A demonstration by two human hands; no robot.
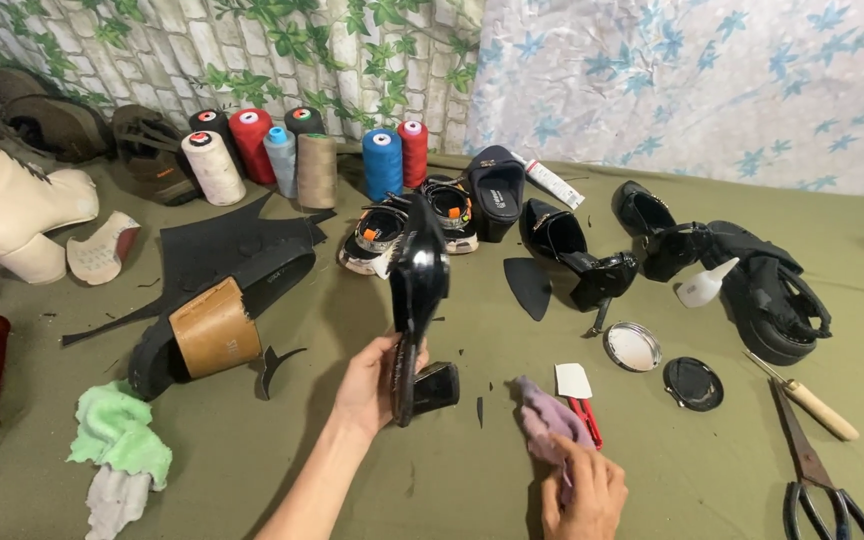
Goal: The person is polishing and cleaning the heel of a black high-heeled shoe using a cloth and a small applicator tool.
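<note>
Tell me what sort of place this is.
Probably a small shoe-repair workbench. The left hand holds a glossy black high-heeled shoe, upright cones of coloured sewing thread line the wall, and metal scissors lie on the olive-green cloth table cover.

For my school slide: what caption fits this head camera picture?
Left hand holds a glossy black high-heeled shoe; right hand grips a purple cloth.

Thread spools [297,150]: eight. Scissors [814,470]: one. Cloths [120,432]: two.

The person's left hand [370,385] and right hand [580,492] are bare, with no sleeves, gloves, rings or watch showing.
</note>
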